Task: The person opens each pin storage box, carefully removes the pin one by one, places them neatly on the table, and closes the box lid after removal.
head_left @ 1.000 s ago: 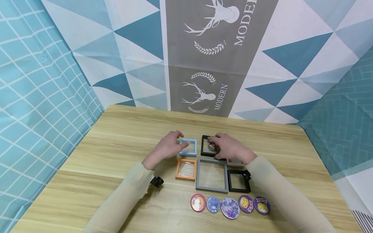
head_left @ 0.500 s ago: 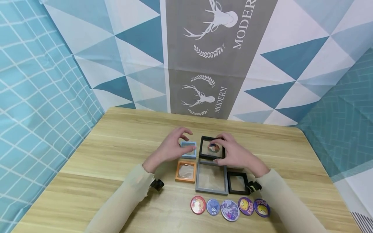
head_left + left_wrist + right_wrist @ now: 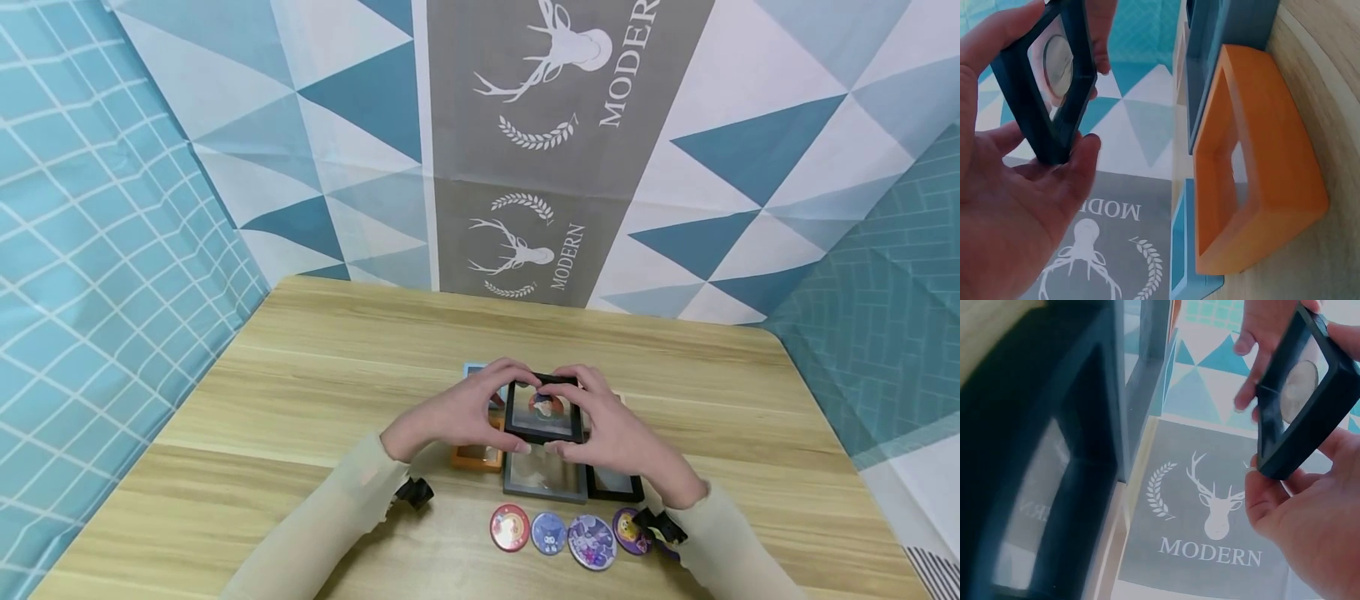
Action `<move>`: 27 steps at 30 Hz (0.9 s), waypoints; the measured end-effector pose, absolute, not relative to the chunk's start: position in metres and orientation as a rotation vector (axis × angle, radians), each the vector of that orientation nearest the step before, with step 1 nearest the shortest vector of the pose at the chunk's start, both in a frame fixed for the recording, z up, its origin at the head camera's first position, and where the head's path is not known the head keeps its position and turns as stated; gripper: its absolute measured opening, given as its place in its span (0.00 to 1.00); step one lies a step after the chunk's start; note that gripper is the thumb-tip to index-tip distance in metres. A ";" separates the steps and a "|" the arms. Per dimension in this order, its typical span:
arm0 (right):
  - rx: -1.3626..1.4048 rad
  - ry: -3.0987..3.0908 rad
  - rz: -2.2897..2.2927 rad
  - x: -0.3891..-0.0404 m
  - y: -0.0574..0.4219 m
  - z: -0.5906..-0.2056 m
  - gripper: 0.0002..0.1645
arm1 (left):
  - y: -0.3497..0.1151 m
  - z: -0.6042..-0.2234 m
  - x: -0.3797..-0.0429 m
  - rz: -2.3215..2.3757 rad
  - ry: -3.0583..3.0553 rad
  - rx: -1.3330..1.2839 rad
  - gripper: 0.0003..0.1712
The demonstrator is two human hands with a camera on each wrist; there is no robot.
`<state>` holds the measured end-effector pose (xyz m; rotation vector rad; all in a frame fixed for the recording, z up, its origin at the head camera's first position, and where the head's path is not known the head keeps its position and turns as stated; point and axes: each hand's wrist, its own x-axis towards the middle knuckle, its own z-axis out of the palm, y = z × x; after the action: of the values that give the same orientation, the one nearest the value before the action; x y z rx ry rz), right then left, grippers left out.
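A black square display frame (image 3: 543, 435) with a clear film centre holds a round badge (image 3: 545, 406) with a red-and-white picture. My left hand (image 3: 465, 414) grips its left side, thumb at the near edge and fingers at the far edge. On the opposite side my right hand (image 3: 615, 429) grips it the same way. Both wrist views show the frame raised above the others, with the badge (image 3: 1058, 65) in the film. Beneath it lies a larger grey frame (image 3: 543, 492), partly covered. An orange frame (image 3: 476, 461) and a light blue frame (image 3: 472, 367) sit behind my left hand.
Another black frame (image 3: 617, 492) lies right of the grey one, partly hidden by my right hand. Several round badges (image 3: 592, 542) form a row nearer me, the rightmost mostly hidden by the right wrist strap (image 3: 660, 527). A patterned cloth backdrop (image 3: 360, 208) stands behind the wooden table (image 3: 337, 333).
My right hand has lifted the black frame with the badge and brought it nearer, over the grey frame. My left hand has moved right from the light blue frame and taken hold of it too.
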<state>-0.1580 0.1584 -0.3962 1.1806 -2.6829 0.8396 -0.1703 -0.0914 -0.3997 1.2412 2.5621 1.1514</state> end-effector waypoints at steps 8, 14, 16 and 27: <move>1.028 -2.613 1.053 -0.151 0.154 -0.401 0.45 | -0.089 -0.400 -0.172 1.405 2.563 1.138 0.45; 0.862 -2.525 1.260 -0.145 0.144 -0.403 0.50 | -0.088 -0.399 -0.172 1.645 2.438 1.022 0.44; 0.812 -2.487 1.335 -0.144 0.141 -0.403 0.51 | -0.087 -0.397 -0.171 1.680 2.413 1.006 0.44; 0.703 -2.381 1.482 -0.122 0.124 -0.376 0.50 | -0.085 -0.394 -0.167 1.715 2.364 0.963 0.42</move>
<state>-0.1217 0.1244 -0.3762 0.7031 -2.3810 1.4822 -0.1672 -0.0849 -0.3939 0.9627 2.3640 1.7153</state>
